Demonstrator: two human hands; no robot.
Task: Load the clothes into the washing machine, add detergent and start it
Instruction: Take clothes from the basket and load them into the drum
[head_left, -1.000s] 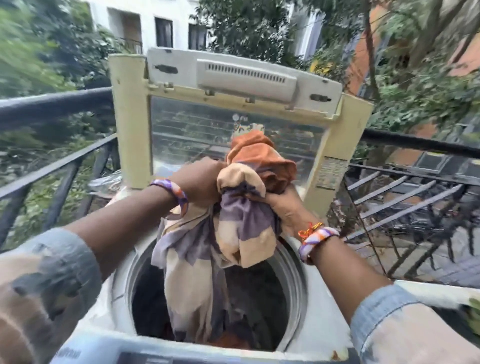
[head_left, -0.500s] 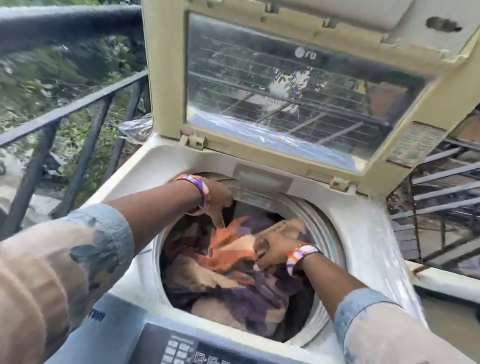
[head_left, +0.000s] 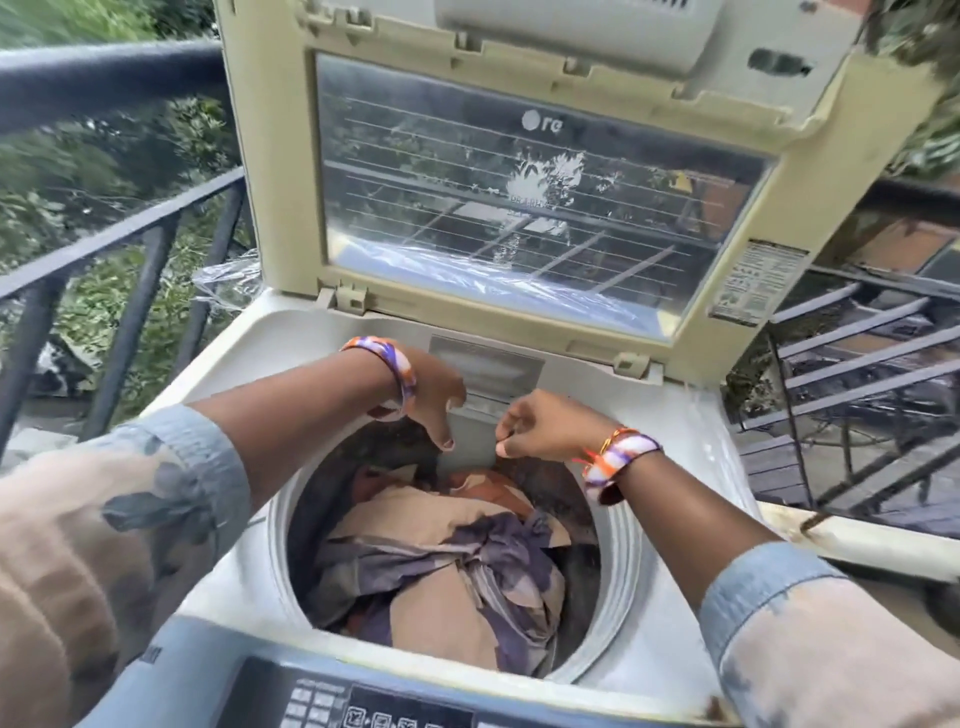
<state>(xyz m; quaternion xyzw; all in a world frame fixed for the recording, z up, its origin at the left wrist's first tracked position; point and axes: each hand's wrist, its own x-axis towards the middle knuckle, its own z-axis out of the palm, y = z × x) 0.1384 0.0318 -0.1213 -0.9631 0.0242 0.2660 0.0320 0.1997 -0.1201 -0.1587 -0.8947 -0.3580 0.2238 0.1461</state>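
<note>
Clothes (head_left: 447, 566) piled inside washing machine (head_left: 670, 447) drum, left hand (head_left: 431, 397) relaxed, right hand (head_left: 540, 426) loosely curled, both empty above.

drum mouth (head_left: 615, 561) open from above, clothes (head_left: 447, 571) filling it, raised lid (head_left: 280, 208) blocking behind

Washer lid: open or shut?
Open. The lid stands raised behind the drum, with clothes visible inside.

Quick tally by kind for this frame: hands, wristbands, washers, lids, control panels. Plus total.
hands: 2, left hand, right hand
wristbands: 2, left wristband, right wristband
washer: 1
lid: 1, open
control panel: 1
Total: 7
</note>
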